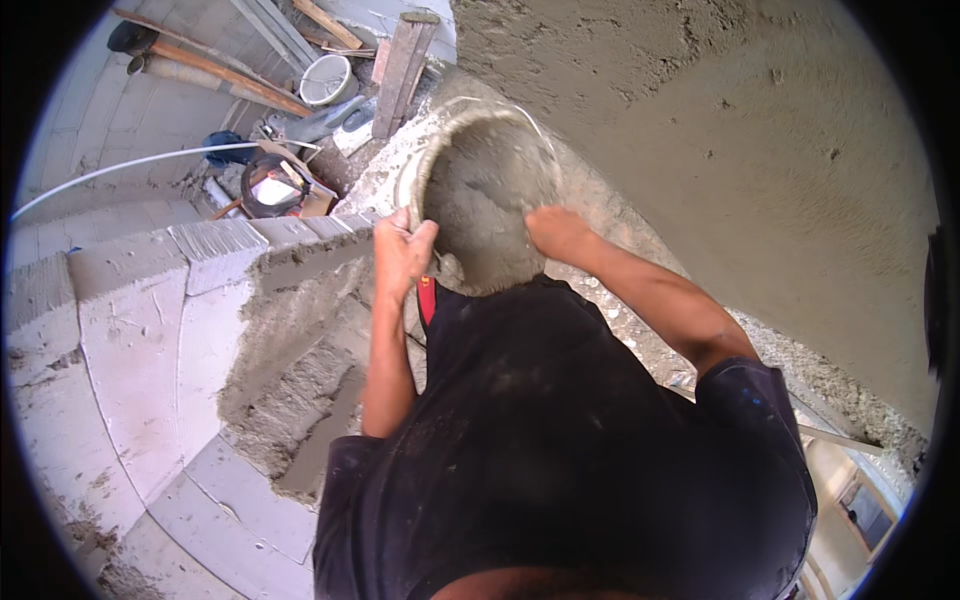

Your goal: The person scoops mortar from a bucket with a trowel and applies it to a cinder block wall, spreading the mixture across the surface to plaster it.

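A mortar-caked bucket [485, 190] full of grey mortar is tipped toward me in front of my chest. My left hand [403, 250] grips its rim on the left side. My right hand [556, 232] presses against its lower right side, fingers partly sunk in the wet grey mass. Both arms reach out from my dark shirt [560, 450]. The bucket's wire handle [535, 125] hangs over the far rim.
A freshly plastered grey wall [780, 170] fills the right. On the left is a white block wall [150, 340] with a mortar patch [300, 370]. Lower down at the back lie wooden planks [400, 70], a white bucket [327, 78], a white pipe [130, 165] and a dark basin [270, 185].
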A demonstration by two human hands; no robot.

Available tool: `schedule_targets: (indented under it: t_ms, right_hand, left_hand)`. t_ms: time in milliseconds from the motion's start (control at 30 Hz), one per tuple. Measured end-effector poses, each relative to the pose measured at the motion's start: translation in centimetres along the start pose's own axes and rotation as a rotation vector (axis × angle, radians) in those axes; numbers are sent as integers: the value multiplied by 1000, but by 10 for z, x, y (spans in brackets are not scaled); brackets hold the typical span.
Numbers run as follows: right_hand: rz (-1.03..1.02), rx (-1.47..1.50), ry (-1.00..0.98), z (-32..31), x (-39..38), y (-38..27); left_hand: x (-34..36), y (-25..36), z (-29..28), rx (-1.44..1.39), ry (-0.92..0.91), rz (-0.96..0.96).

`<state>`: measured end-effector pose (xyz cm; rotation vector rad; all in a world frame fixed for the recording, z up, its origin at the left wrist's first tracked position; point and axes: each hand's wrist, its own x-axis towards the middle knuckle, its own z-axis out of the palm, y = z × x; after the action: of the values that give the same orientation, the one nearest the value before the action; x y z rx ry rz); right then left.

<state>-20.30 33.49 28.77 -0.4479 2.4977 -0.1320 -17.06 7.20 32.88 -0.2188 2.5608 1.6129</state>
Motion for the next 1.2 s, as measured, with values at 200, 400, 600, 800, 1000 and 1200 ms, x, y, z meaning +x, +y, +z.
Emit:
schedule_targets:
  t_ms: [200,400,600,800,1000,1200]
  right_hand:
    - [-40,154,-54,-36,-26,31]
    - [-104,155,-179,32,-23,31]
    - [-194,892,-422,19,-33,-19]
    - [-235,1109,-436,40,-27,-26]
    - [-152,1167,-603,36,-8,0]
    - [1,1543,-525,22,-45,-2]
  left_hand:
    - [-22,15,14,227,127,167]
    - [-32,0,36,-270,-7,250]
    - [-31,-30,-12,-568,74,-93]
    - [-39,-33,-12,-548,268,-56]
    - [-33,-41,-3,-575,319,-90]
    - [-15,-54,6,-480,403,-88]
